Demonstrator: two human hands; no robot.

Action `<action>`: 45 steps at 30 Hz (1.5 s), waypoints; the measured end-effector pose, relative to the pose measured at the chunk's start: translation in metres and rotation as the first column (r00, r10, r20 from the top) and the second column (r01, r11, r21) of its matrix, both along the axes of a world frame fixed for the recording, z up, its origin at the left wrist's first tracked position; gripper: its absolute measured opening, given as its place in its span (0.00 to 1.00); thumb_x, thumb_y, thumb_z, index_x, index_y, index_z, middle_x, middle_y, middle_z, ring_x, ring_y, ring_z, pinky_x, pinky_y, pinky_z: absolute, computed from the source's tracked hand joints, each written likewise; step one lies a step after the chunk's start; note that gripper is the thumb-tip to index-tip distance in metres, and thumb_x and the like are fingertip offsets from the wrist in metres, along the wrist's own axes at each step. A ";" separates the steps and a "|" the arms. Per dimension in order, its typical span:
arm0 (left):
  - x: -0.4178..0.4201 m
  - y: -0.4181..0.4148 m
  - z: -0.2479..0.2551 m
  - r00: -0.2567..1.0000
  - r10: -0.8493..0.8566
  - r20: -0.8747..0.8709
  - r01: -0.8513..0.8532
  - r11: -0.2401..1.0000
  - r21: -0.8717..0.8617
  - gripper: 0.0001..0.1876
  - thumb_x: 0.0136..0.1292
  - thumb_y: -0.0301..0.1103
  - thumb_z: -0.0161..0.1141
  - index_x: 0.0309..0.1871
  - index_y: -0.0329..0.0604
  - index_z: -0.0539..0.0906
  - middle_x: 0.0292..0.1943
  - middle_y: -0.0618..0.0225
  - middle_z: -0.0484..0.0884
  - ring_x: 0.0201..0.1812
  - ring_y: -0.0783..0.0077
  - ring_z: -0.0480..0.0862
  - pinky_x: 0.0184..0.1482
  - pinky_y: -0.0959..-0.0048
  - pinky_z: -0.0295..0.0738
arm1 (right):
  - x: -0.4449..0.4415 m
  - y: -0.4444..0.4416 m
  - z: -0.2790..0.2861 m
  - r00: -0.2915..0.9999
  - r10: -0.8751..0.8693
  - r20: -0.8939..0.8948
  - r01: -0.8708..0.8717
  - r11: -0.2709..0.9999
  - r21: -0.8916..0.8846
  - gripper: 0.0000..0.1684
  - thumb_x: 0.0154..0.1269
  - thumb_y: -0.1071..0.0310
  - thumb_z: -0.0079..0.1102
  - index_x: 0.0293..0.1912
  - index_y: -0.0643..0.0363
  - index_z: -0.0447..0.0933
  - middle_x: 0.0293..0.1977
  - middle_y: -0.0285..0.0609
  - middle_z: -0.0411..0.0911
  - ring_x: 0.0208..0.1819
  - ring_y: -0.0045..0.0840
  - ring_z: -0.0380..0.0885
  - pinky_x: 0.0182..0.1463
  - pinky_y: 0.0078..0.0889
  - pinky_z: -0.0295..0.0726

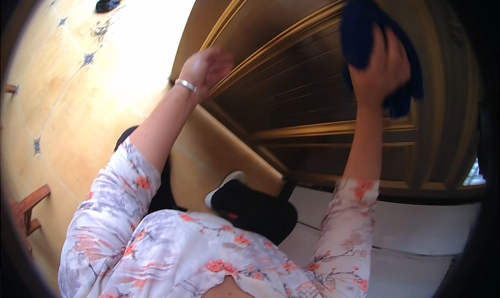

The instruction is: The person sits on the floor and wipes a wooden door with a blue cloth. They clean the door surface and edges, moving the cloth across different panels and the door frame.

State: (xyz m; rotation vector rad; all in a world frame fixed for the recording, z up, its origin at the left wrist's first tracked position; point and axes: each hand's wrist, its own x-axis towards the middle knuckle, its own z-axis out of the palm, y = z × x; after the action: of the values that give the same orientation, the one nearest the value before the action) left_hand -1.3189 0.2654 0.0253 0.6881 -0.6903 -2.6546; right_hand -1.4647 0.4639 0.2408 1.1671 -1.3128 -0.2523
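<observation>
My right hand (381,69) presses a dark blue cloth (357,32) against a dark brown panelled door (281,87) with gold-coloured mouldings. The cloth is bunched under the palm, and its loose end hangs past the wrist. My left hand (209,69), with a silver bracelet on its wrist, is near the door's left edge. Its fingers are loosely curled and blurred, with nothing visible in them. I cannot tell whether that hand touches the door.
Tan floor tiles (70,102) with small blue insets lie to the left. A black crumpled object (111,1) is on them near scattered dark debris (101,29). Reddish-brown furniture legs (33,206) stand at lower left. White tiles (422,227) lie at lower right, near my black-clad leg (254,208).
</observation>
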 end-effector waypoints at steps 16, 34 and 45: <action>0.002 0.001 -0.012 0.993 -0.005 0.119 0.016 0.996 -0.087 0.16 0.68 0.31 0.47 0.55 0.33 0.72 0.39 0.61 0.81 0.37 0.72 0.81 0.40 0.78 0.79 | 0.000 -0.036 -0.318 0.939 -0.041 0.340 -0.142 0.856 0.497 0.24 0.65 0.63 0.44 0.60 0.57 0.68 0.59 0.38 0.67 0.63 0.31 0.63 0.65 0.36 0.61; -0.006 0.007 -0.029 0.975 -0.191 0.110 0.202 0.974 -0.102 0.17 0.69 0.35 0.43 0.55 0.34 0.73 0.39 0.63 0.82 0.37 0.73 0.81 0.40 0.78 0.78 | 0.005 0.090 -0.610 0.242 -0.360 0.901 -0.019 0.927 0.375 0.15 0.61 0.62 0.50 0.45 0.56 0.77 0.48 0.41 0.76 0.53 0.38 0.72 0.59 0.46 0.67; 0.006 0.015 -0.024 0.983 -0.150 0.110 0.162 0.980 -0.112 0.16 0.68 0.34 0.47 0.54 0.36 0.75 0.39 0.62 0.83 0.36 0.72 0.82 0.40 0.77 0.79 | 0.041 0.138 -0.478 -0.286 -0.444 0.849 0.184 0.845 0.503 0.21 0.49 0.65 0.65 0.45 0.58 0.76 0.42 0.48 0.78 0.48 0.39 0.76 0.58 0.39 0.71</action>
State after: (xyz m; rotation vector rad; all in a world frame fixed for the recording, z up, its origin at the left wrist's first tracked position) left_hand -1.3126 0.2803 0.0016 0.7682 -0.9611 -2.7051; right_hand -1.4240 0.6015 -0.2373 0.9876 -3.2443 0.3578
